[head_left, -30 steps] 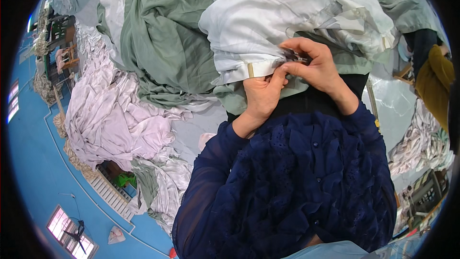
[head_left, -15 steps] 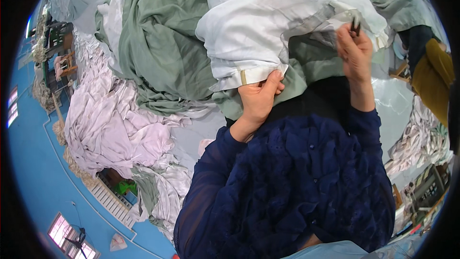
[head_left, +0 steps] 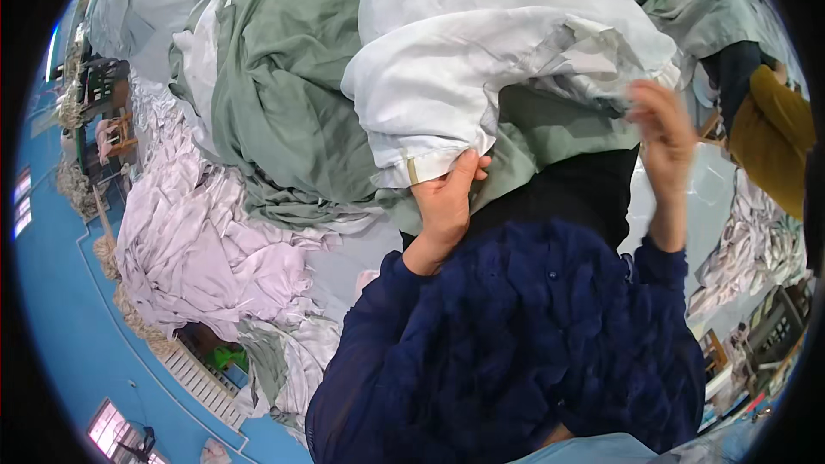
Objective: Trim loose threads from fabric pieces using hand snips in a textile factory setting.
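A large white cloth (head_left: pixel 481 60) lies bunched on top of a heap of sage-green cloth (head_left: pixel 284 94). My left hand (head_left: pixel 447 198) pinches the white cloth's lower hem, beside a small tan tab. My right hand (head_left: pixel 662 125) is raised at the cloth's right edge and blurred by motion. Whether its fingers hold anything does not show. Both forearms are in dark blue textured sleeves. A black cloth (head_left: pixel 576 193) lies between my hands, under the white one.
A crumpled pale lilac pile of fabric (head_left: pixel 206 241) fills the left. At the right edge is another person's mustard sleeve (head_left: pixel 778 137), with patterned grey fabric (head_left: pixel 748 249) below it. Blue floor (head_left: pixel 60 309) and racks show far left.
My right hand left my left hand at the hem, swung out to the right, rose to the cloth's edge, then dropped a little. It held a small dark object half a second ago. My left hand kept its grip.
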Tool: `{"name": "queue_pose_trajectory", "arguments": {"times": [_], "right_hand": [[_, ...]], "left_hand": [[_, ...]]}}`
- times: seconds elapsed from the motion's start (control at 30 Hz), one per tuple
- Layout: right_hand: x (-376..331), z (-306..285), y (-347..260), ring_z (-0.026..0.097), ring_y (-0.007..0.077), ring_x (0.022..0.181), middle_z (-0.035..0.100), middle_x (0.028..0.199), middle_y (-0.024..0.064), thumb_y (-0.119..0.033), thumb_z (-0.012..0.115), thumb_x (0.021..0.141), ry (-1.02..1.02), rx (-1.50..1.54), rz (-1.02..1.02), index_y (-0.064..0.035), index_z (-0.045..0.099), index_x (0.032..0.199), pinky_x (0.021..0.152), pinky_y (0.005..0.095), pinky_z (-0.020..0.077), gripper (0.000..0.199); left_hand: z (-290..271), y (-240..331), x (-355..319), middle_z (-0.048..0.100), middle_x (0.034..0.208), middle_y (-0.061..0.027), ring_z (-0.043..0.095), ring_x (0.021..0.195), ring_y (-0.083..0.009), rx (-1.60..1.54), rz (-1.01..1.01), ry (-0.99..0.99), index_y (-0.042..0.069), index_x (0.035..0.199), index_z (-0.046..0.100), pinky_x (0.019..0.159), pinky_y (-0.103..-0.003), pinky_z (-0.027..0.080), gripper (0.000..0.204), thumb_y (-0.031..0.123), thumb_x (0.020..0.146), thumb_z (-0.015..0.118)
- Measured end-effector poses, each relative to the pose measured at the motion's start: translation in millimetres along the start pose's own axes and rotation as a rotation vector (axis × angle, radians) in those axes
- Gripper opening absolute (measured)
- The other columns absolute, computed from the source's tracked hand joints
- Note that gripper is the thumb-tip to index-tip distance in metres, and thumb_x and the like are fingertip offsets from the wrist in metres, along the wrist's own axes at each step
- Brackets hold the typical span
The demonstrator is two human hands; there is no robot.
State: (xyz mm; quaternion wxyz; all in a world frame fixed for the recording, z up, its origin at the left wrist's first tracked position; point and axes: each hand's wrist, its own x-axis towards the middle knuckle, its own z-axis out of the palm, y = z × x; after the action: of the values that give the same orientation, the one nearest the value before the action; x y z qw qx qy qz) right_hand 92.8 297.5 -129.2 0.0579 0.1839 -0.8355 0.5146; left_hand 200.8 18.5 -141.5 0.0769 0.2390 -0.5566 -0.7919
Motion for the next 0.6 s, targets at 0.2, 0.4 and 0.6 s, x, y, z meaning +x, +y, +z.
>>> {"name": "queue_pose_trajectory", "arguments": {"times": [0.2,0.4,0.6], "right_hand": [[18,120,-50,0.057,0.0125,0.074,0.066,0.098,0.006,0.002,0.077,0.075,-0.335,0.285,-0.008,-0.0041,0.069,0.105,0.065,0.0256,0.0464,0.032],[35,115,-39,0.058,0.0081,0.067,0.066,0.079,0.001,-0.001,0.068,0.089,-0.154,0.275,0.235,-0.0021,0.067,0.092,0.059,0.0254,0.0463,0.003],[38,133,-49,0.065,0.0219,0.068,0.065,0.079,0.0104,0.003,0.069,0.073,-0.368,0.153,-0.135,-0.0042,0.066,0.091,0.062,0.0316,0.0506,0.02]], "left_hand": [[-4,1,-3,0.068,0.087,-0.0084,0.067,0.076,-0.0158,-0.028,0.067,-0.067,-0.003,0.102,0.065,0.061,-0.026,0.051,0.009,0.002,0.096,0.062],[-10,4,-4,0.068,0.086,-0.0085,0.066,0.072,-0.0166,-0.047,0.055,-0.037,-0.003,0.1,0.065,0.06,-0.026,0.051,0.007,0.001,0.096,0.061],[-9,9,2,0.069,0.089,-0.0112,0.066,0.071,-0.0158,0.053,0.041,-0.037,-0.006,0.105,0.065,0.062,-0.026,0.052,0.012,-0.002,0.094,0.06]]}}
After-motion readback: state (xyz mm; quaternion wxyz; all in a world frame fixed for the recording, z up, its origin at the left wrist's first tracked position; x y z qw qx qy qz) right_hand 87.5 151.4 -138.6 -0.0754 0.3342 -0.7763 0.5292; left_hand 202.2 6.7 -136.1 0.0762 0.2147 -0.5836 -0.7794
